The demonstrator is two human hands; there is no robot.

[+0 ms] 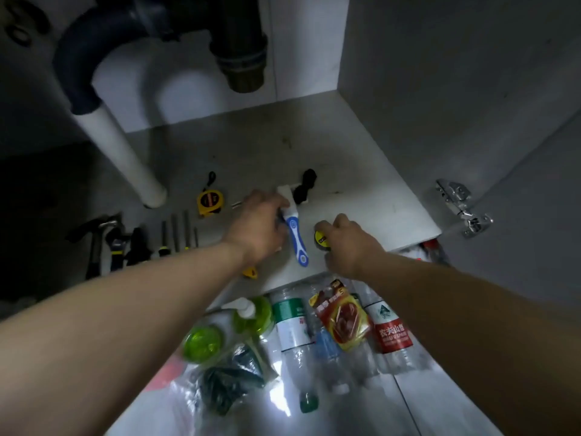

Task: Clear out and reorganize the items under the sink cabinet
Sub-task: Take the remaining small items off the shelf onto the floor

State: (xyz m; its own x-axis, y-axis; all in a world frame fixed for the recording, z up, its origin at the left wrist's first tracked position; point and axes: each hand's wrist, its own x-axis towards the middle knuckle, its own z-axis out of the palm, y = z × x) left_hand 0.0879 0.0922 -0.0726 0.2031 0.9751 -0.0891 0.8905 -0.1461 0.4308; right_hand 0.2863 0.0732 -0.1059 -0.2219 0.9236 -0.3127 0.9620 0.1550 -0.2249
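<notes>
This is the cupboard under a household sink, in a home; kitchen or bathroom, I cannot tell. Dark drain pipes (pixel 239 42) with a trap bend hang overhead, and a white pipe (pixel 119 146) runs down to the pale cabinet floor (pixel 345 152). A door hinge (pixel 460 206) sits on the right wall. Home odds and ends lie about: a hammer (pixel 94 237), screwdrivers (pixel 176 228), a tape measure (pixel 209 201), a blue-handled brush (pixel 295 234), a yellow-and-black disc (pixel 320 237). On the tiled floor (pixel 440 404) outside lie water bottles (pixel 294 328) and a green pump bottle (pixel 253 313).
</notes>
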